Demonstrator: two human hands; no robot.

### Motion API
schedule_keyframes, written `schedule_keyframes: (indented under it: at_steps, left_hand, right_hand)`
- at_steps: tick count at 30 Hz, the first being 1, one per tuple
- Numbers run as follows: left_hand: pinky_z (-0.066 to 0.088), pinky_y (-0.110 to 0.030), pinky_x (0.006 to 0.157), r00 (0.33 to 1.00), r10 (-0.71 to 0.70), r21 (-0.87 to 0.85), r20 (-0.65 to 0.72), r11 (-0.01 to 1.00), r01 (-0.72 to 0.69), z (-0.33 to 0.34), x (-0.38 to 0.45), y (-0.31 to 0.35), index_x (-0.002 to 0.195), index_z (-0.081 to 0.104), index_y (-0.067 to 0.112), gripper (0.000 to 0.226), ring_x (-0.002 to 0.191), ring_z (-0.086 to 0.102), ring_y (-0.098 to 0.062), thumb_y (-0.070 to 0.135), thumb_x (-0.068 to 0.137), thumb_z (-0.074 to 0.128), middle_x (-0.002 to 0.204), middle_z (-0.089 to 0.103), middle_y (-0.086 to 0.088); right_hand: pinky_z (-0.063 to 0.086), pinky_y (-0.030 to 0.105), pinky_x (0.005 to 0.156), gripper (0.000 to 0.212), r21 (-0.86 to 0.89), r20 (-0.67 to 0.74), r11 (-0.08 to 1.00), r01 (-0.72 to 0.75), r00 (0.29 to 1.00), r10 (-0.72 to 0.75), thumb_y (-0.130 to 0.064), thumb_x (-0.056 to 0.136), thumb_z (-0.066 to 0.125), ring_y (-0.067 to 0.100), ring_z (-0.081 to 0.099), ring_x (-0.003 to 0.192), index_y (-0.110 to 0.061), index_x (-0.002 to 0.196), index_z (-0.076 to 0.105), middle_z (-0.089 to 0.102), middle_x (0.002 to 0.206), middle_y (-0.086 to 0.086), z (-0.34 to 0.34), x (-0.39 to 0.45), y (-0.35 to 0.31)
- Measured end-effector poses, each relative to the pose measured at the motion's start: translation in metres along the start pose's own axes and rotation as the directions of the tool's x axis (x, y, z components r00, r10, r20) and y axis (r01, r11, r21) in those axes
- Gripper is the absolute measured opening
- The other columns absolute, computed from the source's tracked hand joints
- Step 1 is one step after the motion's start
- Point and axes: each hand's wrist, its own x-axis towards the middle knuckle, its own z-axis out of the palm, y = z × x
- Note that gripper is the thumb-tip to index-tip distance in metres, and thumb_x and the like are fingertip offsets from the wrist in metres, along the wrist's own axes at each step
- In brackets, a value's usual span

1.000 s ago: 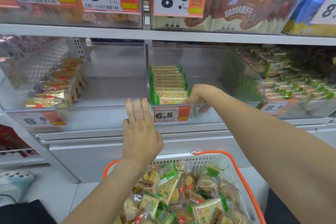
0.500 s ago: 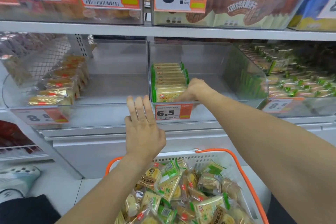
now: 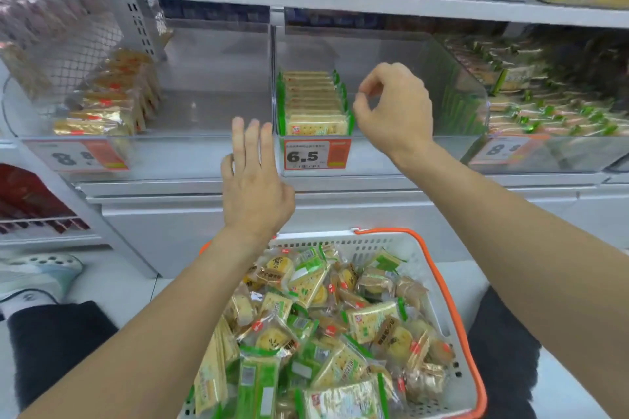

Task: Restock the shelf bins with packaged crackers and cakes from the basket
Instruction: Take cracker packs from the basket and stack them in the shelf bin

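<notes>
Crackers (image 3: 315, 102) in green-edged wrappers stood in one neat row against the left wall of the clear middle bin (image 3: 452, 95), and we saw them just to the left of our right hand (image 3: 394, 112). That hand hung over the bin with its fingers loosely curled and the thumb and forefinger nearly meeting; we could see nothing held between them, and the nearest packet looked a little apart from the fingertips. Our left hand (image 3: 253, 180) was raised with the fingers straight and together, empty, their tips at the front rims where the middle bin met the bin (image 3: 190, 150) to its left; whether they touched the plastic we could not tell. Just right of those fingers, on the front of the middle bin, hung a price tag (image 3: 316, 154) reading 6.5. Far to the left of that hand, a row of gold-wrapped cakes (image 3: 105, 105) lay along the far side of the left bin. Beyond our right hand, past the bin's right wall, another bin (image 3: 558, 150) held many more green-trimmed packets. Below both forearms sat the white basket (image 3: 452, 326) with its orange rim, heaped with loose packets of crackers and round cakes. Left of our left arm, low down, a pale shoe (image 3: 37, 274) rested on the floor.
</notes>
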Motion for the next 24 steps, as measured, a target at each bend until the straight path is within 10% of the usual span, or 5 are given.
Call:
schedule_keyframes:
  at_steps: [3,6,10,14,24]
  left_hand:
    - [0.020,-0.050,0.119,0.994,-0.051,-0.190,-0.098,0.981,0.032,-0.002,-0.034,0.007,0.152,0.030,0.007,0.081,0.154,0.007,-0.032,0.012,0.077,0.060,0.162,0.022,-0.015]
    - [0.035,-0.050,0.111,0.999,0.037,-0.364,-0.015,0.931,-0.040,0.011,-0.093,0.021,0.129,0.055,0.007,0.048,0.137,0.039,-0.031,0.013,0.081,0.056,0.138,0.048,-0.013]
    - [0.044,-0.039,0.091,0.851,0.293,-0.395,0.436,0.912,-0.112,0.027,-0.164,0.037,0.100,0.062,0.018,0.016,0.099,0.052,-0.018,0.021,0.093,0.049,0.099,0.062,0.001]
    - [0.043,-0.033,0.088,0.777,0.355,-0.407,0.520,0.903,-0.140,0.032,-0.208,0.054,0.103,0.062,0.017,0.020,0.100,0.054,-0.019,0.022,0.099,0.043,0.105,0.060,0.000]
    - [0.034,-0.017,0.100,0.858,0.172,-0.530,0.484,0.838,0.132,0.037,-0.232,0.060,0.123,0.055,0.026,0.026,0.120,0.043,-0.002,0.021,0.097,0.055,0.125,0.046,0.015]
  right_hand:
    - [0.041,0.022,0.065,0.004,0.255,-0.102,0.962,0.100,0.992,-0.076,-0.012,0.083,0.065,0.007,0.051,0.067,-0.014,0.081,0.061,0.060,0.079,-0.002,-0.004,-0.063,0.003]
    - [0.041,0.014,0.061,0.009,0.363,0.220,0.928,-0.079,0.975,-0.003,-0.010,0.083,0.069,0.003,0.053,0.061,-0.017,0.080,0.063,0.061,0.071,-0.009,0.008,-0.142,0.014]
    - [0.042,0.011,0.062,0.010,0.255,0.679,0.908,-0.331,0.731,0.076,-0.010,0.085,0.070,-0.005,0.059,0.068,-0.020,0.084,0.068,0.066,0.073,-0.013,0.030,-0.236,0.043]
    - [0.046,0.015,0.068,0.014,0.136,0.819,0.930,-0.342,0.567,0.089,-0.026,0.088,0.068,-0.002,0.062,0.082,-0.021,0.101,0.069,0.068,0.100,-0.018,0.039,-0.293,0.065]
    - [0.054,0.028,0.078,0.017,0.151,0.706,0.831,-0.536,0.647,0.289,-0.036,0.095,0.067,0.004,0.062,0.088,-0.024,0.106,0.061,0.066,0.096,-0.012,0.027,-0.317,0.070]
